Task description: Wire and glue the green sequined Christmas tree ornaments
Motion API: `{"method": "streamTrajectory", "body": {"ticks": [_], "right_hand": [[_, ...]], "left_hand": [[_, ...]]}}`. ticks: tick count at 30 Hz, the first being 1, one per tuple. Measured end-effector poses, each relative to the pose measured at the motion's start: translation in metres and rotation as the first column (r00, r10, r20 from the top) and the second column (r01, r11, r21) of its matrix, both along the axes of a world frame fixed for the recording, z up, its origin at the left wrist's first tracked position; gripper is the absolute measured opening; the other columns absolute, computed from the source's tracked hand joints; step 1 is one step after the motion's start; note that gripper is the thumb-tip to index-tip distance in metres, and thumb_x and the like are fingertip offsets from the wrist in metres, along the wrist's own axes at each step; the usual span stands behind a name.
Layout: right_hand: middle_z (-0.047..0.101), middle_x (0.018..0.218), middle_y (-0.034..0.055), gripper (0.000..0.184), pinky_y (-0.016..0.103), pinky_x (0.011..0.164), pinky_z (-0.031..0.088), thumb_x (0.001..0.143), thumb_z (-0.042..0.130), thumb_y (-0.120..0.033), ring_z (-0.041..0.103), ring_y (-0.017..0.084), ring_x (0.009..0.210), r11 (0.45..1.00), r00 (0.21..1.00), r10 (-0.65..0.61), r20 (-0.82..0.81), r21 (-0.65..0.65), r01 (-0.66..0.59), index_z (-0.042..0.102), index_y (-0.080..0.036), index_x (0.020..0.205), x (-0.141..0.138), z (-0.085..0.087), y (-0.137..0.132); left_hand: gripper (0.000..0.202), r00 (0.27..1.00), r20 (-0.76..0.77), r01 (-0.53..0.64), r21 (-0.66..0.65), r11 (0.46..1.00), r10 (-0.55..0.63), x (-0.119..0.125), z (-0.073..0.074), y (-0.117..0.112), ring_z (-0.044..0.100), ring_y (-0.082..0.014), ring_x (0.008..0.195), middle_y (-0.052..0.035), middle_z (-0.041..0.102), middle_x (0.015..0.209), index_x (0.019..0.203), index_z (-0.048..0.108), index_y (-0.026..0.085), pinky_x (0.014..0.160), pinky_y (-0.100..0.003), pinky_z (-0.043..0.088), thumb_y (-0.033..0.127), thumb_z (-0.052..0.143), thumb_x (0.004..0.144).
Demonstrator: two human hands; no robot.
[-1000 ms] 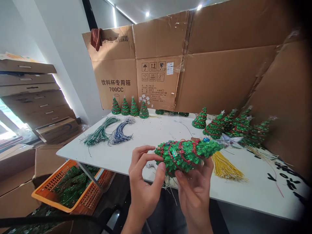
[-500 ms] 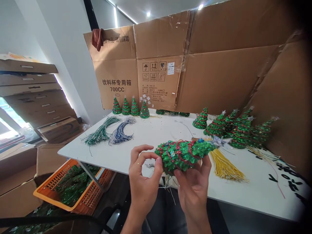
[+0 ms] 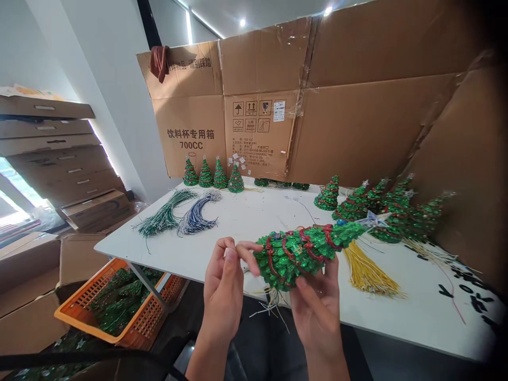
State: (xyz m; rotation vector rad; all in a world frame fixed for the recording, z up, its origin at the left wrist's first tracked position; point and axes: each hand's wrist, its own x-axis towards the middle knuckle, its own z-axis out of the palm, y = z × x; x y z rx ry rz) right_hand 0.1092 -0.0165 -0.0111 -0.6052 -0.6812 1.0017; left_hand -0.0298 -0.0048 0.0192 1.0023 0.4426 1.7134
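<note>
A small green Christmas tree [image 3: 305, 253] with red garland and a silver star [image 3: 373, 219] at its tip lies on its side in the air, its star pointing right. My right hand [image 3: 317, 307] grips it from below, with the thumb on the near side. Beside the tree's base, my left hand [image 3: 226, 280] has its thumb and a finger pressed together. Another finger reaches to the base's edge; anything in the pinch is too small to make out. Loose wire ends [image 3: 273, 304] hang under the base.
Finished-looking trees stand at the back [image 3: 205, 173] and right [image 3: 391, 209] of the white table [image 3: 254, 211]. Bundles of green wires [image 3: 166, 211], blue-white wires [image 3: 198, 214] and yellow wires [image 3: 369, 270] lie on it. An orange basket [image 3: 119, 338] sits below left; cardboard [image 3: 369, 127] walls the rear.
My left hand has drawn slightly left and down from the tree, and its thumb and finger have come together. The tree has turned a little, its star now higher and farther right.
</note>
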Motion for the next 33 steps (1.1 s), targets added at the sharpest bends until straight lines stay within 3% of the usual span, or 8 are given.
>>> {"method": "streamTrajectory", "body": {"ticks": [4,9,14,17,20,24,28,33], "right_hand": [[0.065,0.152,0.0005,0.072,0.046,0.111,0.056,0.087,0.086,-0.031,0.061,0.026,0.139,1.000,1.000,-0.009,-0.018,-0.022,0.009,0.059,-0.050,0.150,0.002,0.002,-0.002],[0.067,0.142,-0.0002,0.049,0.043,0.112,0.054,0.085,0.088,-0.033,0.061,0.024,0.137,0.995,0.996,-0.079,-0.052,-0.070,0.076,0.073,-0.044,0.130,0.004,0.006,-0.002],[0.066,0.136,-0.0026,0.049,0.036,0.108,0.055,0.081,0.091,-0.035,0.061,0.020,0.131,0.988,0.992,-0.103,-0.069,-0.121,0.094,0.074,-0.045,0.126,0.003,0.009,0.000],[0.065,0.137,-0.0025,0.050,0.035,0.107,0.055,0.083,0.090,-0.033,0.061,0.019,0.130,0.991,0.993,-0.091,-0.073,-0.109,0.082,0.074,-0.044,0.129,0.000,0.010,-0.001],[0.065,0.139,-0.0016,0.049,0.042,0.113,0.054,0.086,0.087,-0.033,0.061,0.022,0.132,0.995,0.996,-0.052,-0.075,-0.092,0.045,0.072,-0.044,0.132,-0.005,0.012,-0.003],[0.064,0.151,0.0002,0.055,0.051,0.121,0.049,0.087,0.086,-0.034,0.059,0.028,0.141,0.993,0.997,0.013,-0.076,-0.114,-0.022,0.069,-0.043,0.139,-0.012,0.015,-0.008],[0.063,0.158,0.0032,0.052,0.060,0.124,0.046,0.094,0.073,-0.037,0.056,0.034,0.148,0.980,0.979,0.160,-0.128,-0.100,-0.173,0.066,-0.040,0.146,-0.009,0.016,-0.014],[0.057,0.166,0.0028,0.059,0.057,0.131,0.036,0.097,0.060,-0.033,0.042,0.033,0.159,0.959,0.959,0.283,-0.020,-0.008,-0.283,0.061,-0.035,0.156,0.001,0.012,-0.014]], "left_hand": [[0.020,0.986,0.149,0.077,-0.049,0.996,-0.069,-0.007,0.006,0.000,0.052,-0.0077,0.054,0.0100,0.037,0.065,0.095,0.060,0.021,0.084,-0.030,0.059,0.032,0.060,0.112],[0.021,0.967,0.254,0.038,-0.132,0.990,-0.003,-0.016,0.010,0.001,0.028,-0.0067,0.044,0.0092,0.029,0.067,0.088,0.054,0.021,0.044,-0.020,0.038,0.029,0.056,0.109],[0.035,0.878,0.143,-0.422,-0.217,0.880,0.456,-0.017,-0.002,0.015,0.035,-0.0124,0.054,0.0071,0.029,0.064,0.073,0.041,0.024,0.060,-0.024,0.048,0.034,0.046,0.107],[0.042,0.838,0.036,-0.530,-0.184,0.828,0.545,-0.015,-0.014,0.024,0.055,-0.0138,0.078,0.0036,0.046,0.073,0.069,0.050,0.021,0.087,-0.026,0.054,0.038,0.062,0.105],[0.018,0.886,-0.144,-0.453,-0.072,0.888,0.440,-0.010,-0.017,0.023,0.063,-0.0214,0.117,-0.0036,0.068,0.109,0.094,0.073,0.021,0.110,-0.033,0.049,0.038,0.080,0.096],[0.050,0.897,-0.431,-0.082,0.056,0.995,0.099,-0.002,-0.014,0.012,0.050,-0.0341,0.151,-0.0094,0.060,0.155,0.146,0.060,0.032,0.126,-0.049,0.039,0.049,0.073,0.100],[0.064,0.855,-0.518,0.042,0.001,0.999,-0.035,0.002,-0.020,0.014,0.058,-0.0374,0.140,-0.0107,0.062,0.149,0.149,0.052,0.032,0.117,-0.049,0.046,0.053,0.078,0.095],[0.052,0.920,-0.368,0.101,-0.112,0.989,-0.135,0.001,-0.030,0.025,0.067,-0.0288,0.117,-0.0061,0.070,0.128,0.141,0.055,0.030,0.103,-0.040,0.051,0.055,0.072,0.099]]}}
